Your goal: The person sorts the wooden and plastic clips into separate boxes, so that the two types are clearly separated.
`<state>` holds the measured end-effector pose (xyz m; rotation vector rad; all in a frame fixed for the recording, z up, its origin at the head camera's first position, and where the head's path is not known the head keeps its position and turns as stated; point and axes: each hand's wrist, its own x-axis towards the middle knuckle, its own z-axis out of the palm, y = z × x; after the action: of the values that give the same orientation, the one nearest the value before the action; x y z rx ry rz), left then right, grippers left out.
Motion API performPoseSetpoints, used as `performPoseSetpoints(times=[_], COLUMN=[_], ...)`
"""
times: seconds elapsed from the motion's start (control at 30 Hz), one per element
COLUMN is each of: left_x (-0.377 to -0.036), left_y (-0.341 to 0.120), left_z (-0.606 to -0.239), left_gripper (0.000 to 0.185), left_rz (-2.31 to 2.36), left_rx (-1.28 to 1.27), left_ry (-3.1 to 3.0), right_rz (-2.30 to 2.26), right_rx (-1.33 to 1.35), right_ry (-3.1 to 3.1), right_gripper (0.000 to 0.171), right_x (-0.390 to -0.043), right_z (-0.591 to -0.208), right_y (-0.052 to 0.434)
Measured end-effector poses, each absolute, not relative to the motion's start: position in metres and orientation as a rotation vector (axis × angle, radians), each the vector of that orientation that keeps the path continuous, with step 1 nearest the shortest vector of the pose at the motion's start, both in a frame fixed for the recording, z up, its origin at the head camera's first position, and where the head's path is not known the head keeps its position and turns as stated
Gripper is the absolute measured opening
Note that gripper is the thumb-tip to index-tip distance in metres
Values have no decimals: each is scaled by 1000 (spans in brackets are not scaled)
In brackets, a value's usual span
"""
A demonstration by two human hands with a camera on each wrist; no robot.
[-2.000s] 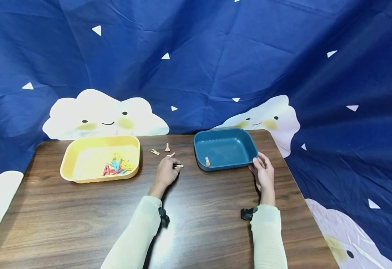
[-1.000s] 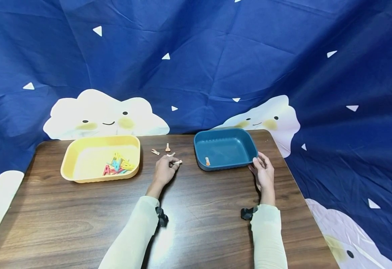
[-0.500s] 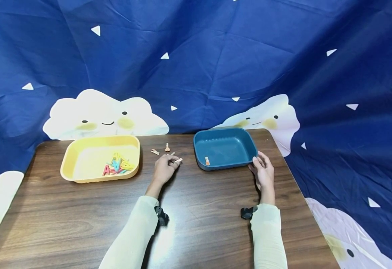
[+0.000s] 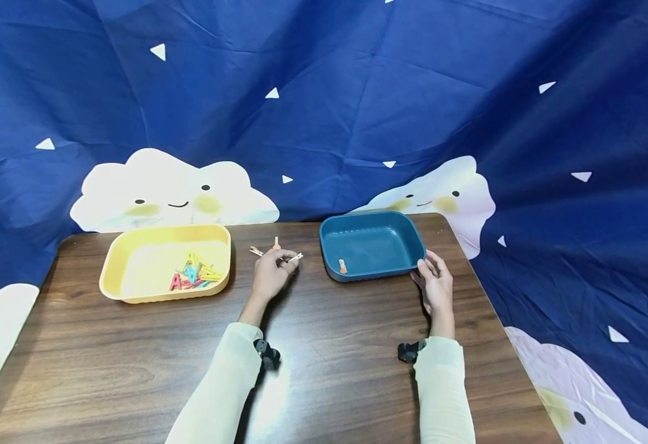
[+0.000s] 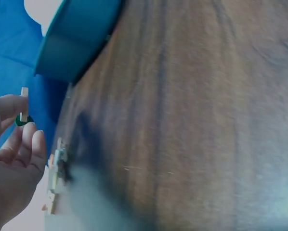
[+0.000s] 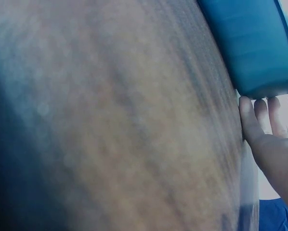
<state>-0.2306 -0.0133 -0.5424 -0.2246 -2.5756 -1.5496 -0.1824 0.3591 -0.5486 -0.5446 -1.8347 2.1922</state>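
In the head view my left hand [image 4: 270, 275] is raised a little over the table and pinches a small wooden clothespin [image 4: 297, 256]. The left wrist view shows this clothespin [image 5: 24, 101] upright between thumb and fingers, with a green decoration at its lower end. Several more small clothespins [image 4: 256, 251] lie just beyond the hand, partly hidden by it. My right hand [image 4: 436, 287] touches the near right corner of the blue bin [image 4: 371, 276]. In the right wrist view its extended fingertips rest against the bin wall [image 6: 259, 53]. One orange-decorated clothespin [image 4: 342, 266] lies inside the bin.
A yellow bin [image 4: 118, 271] on the left holds a pile of red, blue and yellow pegs [image 4: 193, 273]. Both bins stand near the far edge of the wooden table [image 4: 135, 364]. A blue cloud-patterned curtain [image 4: 313, 111] hangs right behind it.
My left hand has lifted the clothespin off the table and moved it slightly up and away, turning it. The right hand and both bins have stayed put.
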Motion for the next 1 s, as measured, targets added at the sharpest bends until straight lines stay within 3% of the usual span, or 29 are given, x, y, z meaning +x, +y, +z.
performPoseSetpoints(times=[1.0], left_x=[-232], left_y=[11], left_z=[-502], left_gripper=[9], left_rz=[-1540], left_rx=[-433], left_ry=[-2564], right_rz=[2173], right_rx=[-582], right_ry=[-1850], right_gripper=[48], right_x=[-183], right_z=[-550], right_y=[359])
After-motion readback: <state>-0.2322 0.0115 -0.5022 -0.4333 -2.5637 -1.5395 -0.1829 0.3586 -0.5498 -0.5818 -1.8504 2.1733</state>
